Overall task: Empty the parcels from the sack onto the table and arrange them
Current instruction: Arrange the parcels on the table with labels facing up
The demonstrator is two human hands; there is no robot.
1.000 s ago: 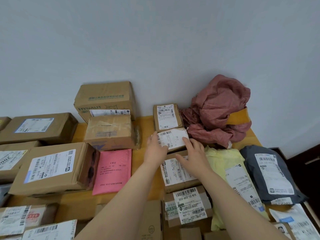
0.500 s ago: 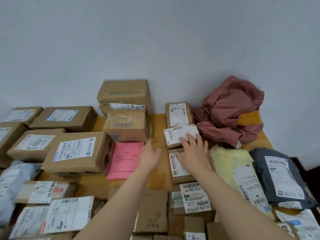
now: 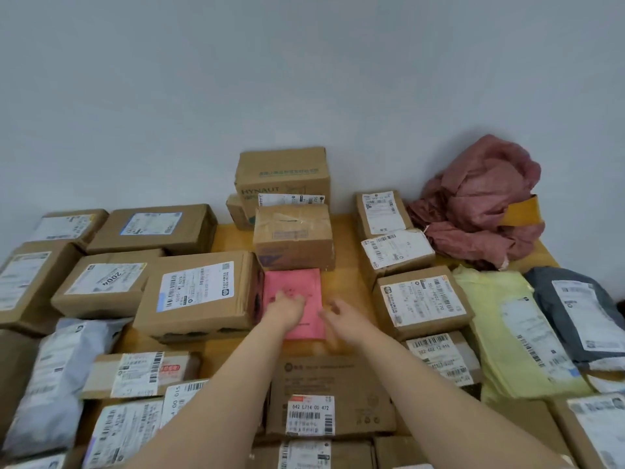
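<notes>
My left hand (image 3: 287, 308) lies flat on the pink envelope (image 3: 297, 282), fingers loosely straight; right hand (image 3: 343, 319) hovers just off its right edge — too blurred to call its fingers; envelope looks thin, light and bendy, so I'd slide it, then pinch that edge.

Left hand (image 3: 287, 308) rests on pink envelope (image 3: 297, 282); right hand (image 3: 343, 319) at its right edge.

I am holding my left hand (image 3: 287, 308) over the flat envelope (image 3: 304, 282), my right hand (image 3: 341, 319) at its right edge. The envelope is lying on the table (image 3: 348, 265) before the taped box (image 3: 293, 235), the wide box (image 3: 199, 292) just left of it, and the sack (image 3: 480, 201) is sitting far back right.
</notes>
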